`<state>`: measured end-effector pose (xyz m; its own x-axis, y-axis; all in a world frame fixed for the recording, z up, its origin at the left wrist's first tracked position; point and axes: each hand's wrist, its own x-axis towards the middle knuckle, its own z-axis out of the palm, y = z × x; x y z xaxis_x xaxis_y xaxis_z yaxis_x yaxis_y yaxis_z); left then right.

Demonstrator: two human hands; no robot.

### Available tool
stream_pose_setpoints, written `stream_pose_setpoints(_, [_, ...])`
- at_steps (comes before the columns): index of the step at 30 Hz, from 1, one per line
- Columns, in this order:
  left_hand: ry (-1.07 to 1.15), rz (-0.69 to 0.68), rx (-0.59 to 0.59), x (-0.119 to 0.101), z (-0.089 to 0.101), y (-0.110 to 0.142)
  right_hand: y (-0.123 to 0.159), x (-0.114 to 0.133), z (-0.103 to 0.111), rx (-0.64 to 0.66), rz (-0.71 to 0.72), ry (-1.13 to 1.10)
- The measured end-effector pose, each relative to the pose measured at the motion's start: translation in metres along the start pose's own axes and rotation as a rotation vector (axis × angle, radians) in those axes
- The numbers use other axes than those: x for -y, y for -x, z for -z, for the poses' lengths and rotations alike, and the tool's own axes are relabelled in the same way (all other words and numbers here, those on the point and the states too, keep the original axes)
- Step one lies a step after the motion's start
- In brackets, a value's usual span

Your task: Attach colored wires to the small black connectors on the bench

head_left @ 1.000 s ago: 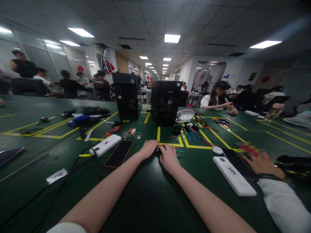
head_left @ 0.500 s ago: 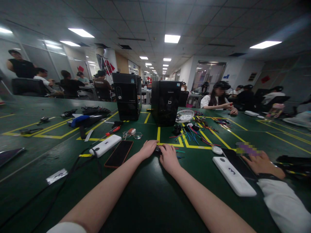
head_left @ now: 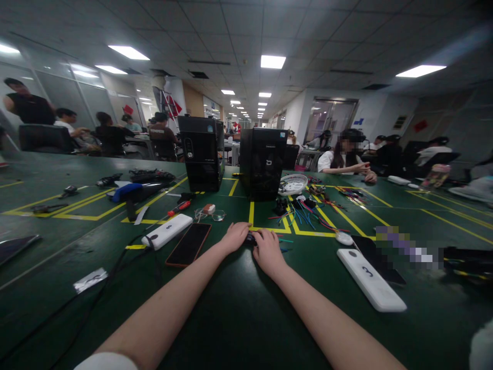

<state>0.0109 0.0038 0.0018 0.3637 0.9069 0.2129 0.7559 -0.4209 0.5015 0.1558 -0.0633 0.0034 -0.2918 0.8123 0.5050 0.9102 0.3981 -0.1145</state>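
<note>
My left hand [head_left: 235,237] and my right hand [head_left: 268,252] meet low over the table in front of the black computer towers. Between them is a small black part [head_left: 250,239], mostly covered by my fingers, which are curled in on it from both sides. Short red, green and blue wire ends [head_left: 285,240] stick out to the right of my right hand; whether they join the black part is hidden. A dark phone with an orange-brown edge [head_left: 189,245] lies just left of my left hand. Beyond my right hand spreads a bunch of coloured wires [head_left: 302,216].
Two black computer towers, one left [head_left: 202,172] and one right [head_left: 264,169], stand ahead. White power banks lie left [head_left: 167,230] and right [head_left: 370,280]. Glasses [head_left: 218,216], a red screwdriver [head_left: 179,207] and a white basket [head_left: 293,177] are on the green table [head_left: 239,318]. A person [head_left: 342,156] sits across.
The other person's hand and white sleeve at the right have drawn back from the black phone, leaving only a bit of sleeve at the edge. My own hands have barely moved.
</note>
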Motion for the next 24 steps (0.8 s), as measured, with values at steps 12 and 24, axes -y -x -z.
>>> stream_pose_setpoints(12, [-0.037,-0.004,0.022,-0.0014,0.0032,0.001,-0.0004,0.0006,0.0005,0.015,-0.006,0.013])
stream_pose_setpoints(24, [0.144,-0.02,-0.02,0.0069,0.0038,-0.0037,-0.0012,0.0,0.0,-0.029,0.01,-0.011])
